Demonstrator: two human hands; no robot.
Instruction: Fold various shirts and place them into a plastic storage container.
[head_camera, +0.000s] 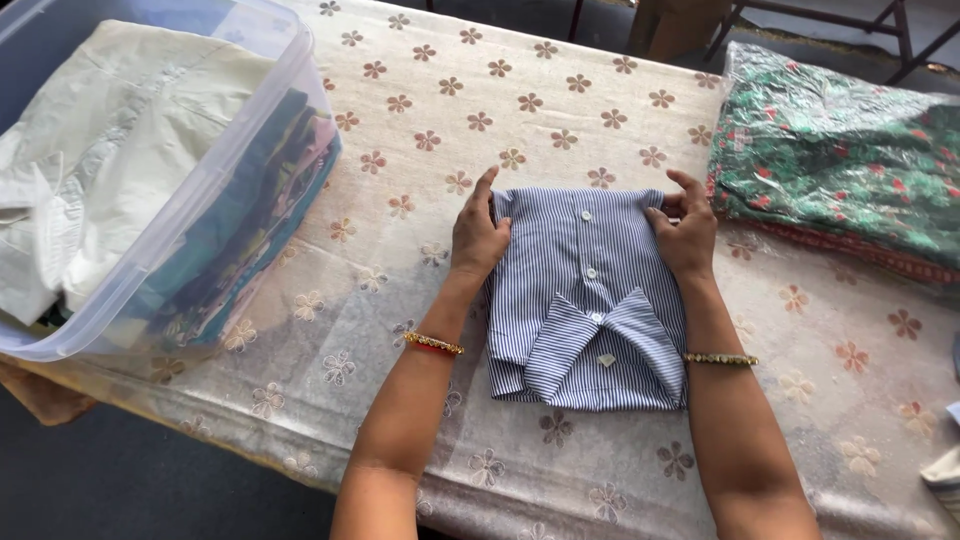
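Both grips, left hand (478, 238) & right hand (685, 232), clamped on far corners of folded striped shirt (585, 300) betw. them

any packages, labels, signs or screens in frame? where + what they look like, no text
Clear plastic bag: far right of the table, flat, wrapped around folded green cloth with red flowers.
Clear plastic bin: left edge of the table, rectangular, holding white and dark folded clothes.
Small pale label: at the collar of the folded blue-striped shirt, which lies between the left hand and right hand.
Brown box: beyond the table, top edge, partly cut off.
No signs or screens.
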